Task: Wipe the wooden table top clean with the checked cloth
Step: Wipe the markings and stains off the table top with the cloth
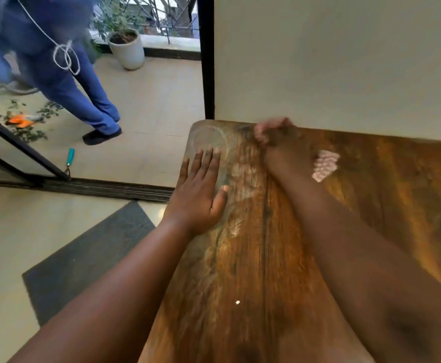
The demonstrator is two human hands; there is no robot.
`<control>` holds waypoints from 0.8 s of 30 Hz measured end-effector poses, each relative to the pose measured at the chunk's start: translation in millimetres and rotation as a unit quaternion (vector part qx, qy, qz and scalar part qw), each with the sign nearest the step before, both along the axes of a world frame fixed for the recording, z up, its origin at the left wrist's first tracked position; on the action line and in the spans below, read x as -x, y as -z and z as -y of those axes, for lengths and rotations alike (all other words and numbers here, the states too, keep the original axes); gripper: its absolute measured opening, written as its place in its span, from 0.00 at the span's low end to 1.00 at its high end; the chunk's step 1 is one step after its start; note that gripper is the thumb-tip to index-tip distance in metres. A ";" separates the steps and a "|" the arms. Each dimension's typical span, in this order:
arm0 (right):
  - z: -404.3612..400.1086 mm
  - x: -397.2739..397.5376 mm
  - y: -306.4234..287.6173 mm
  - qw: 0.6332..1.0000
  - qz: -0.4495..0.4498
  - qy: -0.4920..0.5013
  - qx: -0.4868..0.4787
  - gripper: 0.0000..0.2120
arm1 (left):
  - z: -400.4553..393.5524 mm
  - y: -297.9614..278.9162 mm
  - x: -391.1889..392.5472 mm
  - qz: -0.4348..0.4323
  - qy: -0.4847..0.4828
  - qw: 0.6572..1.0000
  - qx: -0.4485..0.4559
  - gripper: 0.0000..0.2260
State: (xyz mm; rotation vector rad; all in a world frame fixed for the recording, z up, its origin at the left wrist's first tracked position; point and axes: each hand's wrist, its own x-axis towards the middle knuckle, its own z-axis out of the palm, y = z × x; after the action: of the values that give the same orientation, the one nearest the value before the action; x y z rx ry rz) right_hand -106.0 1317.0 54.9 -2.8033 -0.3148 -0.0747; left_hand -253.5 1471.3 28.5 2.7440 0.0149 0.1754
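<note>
Legs in blue trousers [93, 100] and dark shoes, belonging to a second person, were seen at the far left on the pale tiled balcony floor; a white cord [66, 57] hung looped at that person's front; scattered green cuttings and an orange object [20, 120] lay on the floor beside them. A round white plant pot [127, 49] with a leafy plant was placed further back by the balcony's edge; a small teal-handled tool [70, 157] lay near the black sliding-door track [104, 187]; a dark grey rectangular floor mat [88, 258] was spread on the indoor tiles below it.

The brown wooden table top [253, 258], streaked with dark grain, was set with its far edge against a plain cream wall [332, 61]; a faint pale ring mark [208, 138] was visible at its far left corner; a tiny white speck [237, 302] lay nearer the camera. The left hand [201, 192] was laid flat on the wood beside the left edge, fingers straight and close together, thumb spread, nothing held; its fingertips reached the ring mark.

The right hand [283, 148] was blurred near the wall edge; its fingers appeared curled around a bunched pink-and-white checked cloth [325, 165], which was pressed to the table; one part of the cloth showed beyond the knuckles toward the wall, another part at the hand's right side; the exact grip could not be made out through the blur.
</note>
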 end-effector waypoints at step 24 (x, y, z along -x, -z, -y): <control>-94.1 -22.1 7.5 0.991 -0.061 -0.122 0.015 0.21 | 0.0 -2.0 6.0 0.076 -0.018 0.997 0.015 0.34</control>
State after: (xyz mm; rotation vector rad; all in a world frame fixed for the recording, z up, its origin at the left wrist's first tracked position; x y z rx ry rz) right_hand -83.9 1411.0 47.3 -2.7595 -0.6297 0.1581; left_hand -259.5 1471.3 30.5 2.6948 0.0260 0.3919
